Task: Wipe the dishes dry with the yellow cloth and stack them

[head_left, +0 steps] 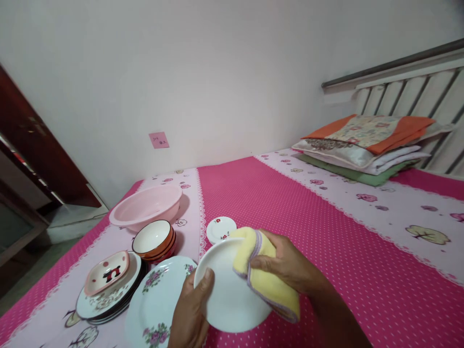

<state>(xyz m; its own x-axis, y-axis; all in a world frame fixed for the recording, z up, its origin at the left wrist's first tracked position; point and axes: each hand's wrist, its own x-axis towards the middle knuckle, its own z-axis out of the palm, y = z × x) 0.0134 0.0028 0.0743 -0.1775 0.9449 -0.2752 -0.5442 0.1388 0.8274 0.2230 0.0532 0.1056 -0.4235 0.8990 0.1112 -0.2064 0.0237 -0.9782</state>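
A plain white plate [228, 295] is held tilted above the pink bedspread. My left hand [194, 304] grips its left edge, with the thumb on the upper face and the fingers behind. A yellow cloth [273, 285] with a purple edge is in my right hand [286, 263], pressed over the plate's upper right rim. The thumb lies on top of the cloth; the other fingers are partly hidden. Just beyond the plate, a small white saucer [219, 228] with red flowers lies on the bedspread. Left of my left hand is a large flower-patterned plate [159, 290].
A pink basin [145, 208] stands at the back left, with stacked brown bowls [154, 239] before it. A rounded square dish [108, 273] rests on a stack of plates [85, 307]. Folded bedding [366, 140] is piled at the far right, by a white railing [409, 96].
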